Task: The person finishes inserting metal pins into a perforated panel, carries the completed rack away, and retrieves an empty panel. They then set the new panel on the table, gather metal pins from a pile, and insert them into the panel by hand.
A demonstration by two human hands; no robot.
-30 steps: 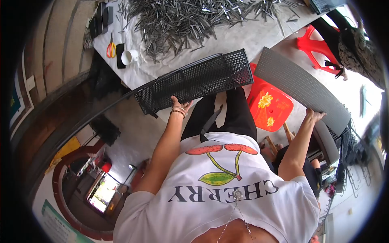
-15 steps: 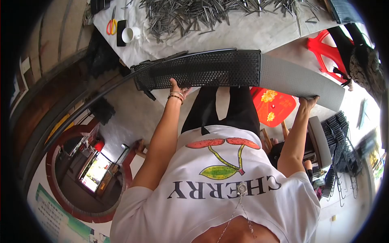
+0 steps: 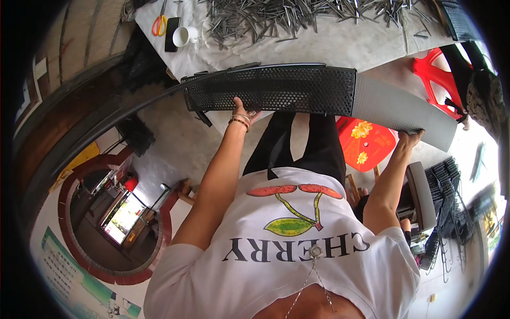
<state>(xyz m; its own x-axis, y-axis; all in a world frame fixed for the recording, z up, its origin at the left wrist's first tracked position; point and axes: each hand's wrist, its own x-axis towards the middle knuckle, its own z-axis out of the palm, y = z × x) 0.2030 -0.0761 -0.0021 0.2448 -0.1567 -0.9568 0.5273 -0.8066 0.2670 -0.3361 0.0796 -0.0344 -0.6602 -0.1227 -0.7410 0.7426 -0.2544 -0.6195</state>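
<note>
A long black perforated mesh panel [image 3: 276, 90] is held up crosswise in front of my body, above the thighs. From its right end a grey, finely textured sheet [image 3: 404, 103] extends to the right. My left hand [image 3: 244, 110] grips the near edge of the mesh panel, thumb on its face and the other fingers partly hidden beneath it. At the near edge of the grey sheet, close to its right end, my right hand [image 3: 410, 139] is closed on it. A dark curved bar [image 3: 143, 101] runs leftward from the mesh panel's far edge.
Beyond the panel, a cloth-covered table [image 3: 340, 50] bears a heap of thin dark strips [image 3: 276, 21], a white cup [image 3: 184, 36], a black phone [image 3: 172, 35] and scissors [image 3: 159, 25]. Red stools [image 3: 366, 141] stand near my legs. Another person's dark clothing [image 3: 481, 87] shows at right.
The panel, the sheet and both hands appear slightly further right in view. The table and room have also shifted as my head moved. Both grips stay the same.
</note>
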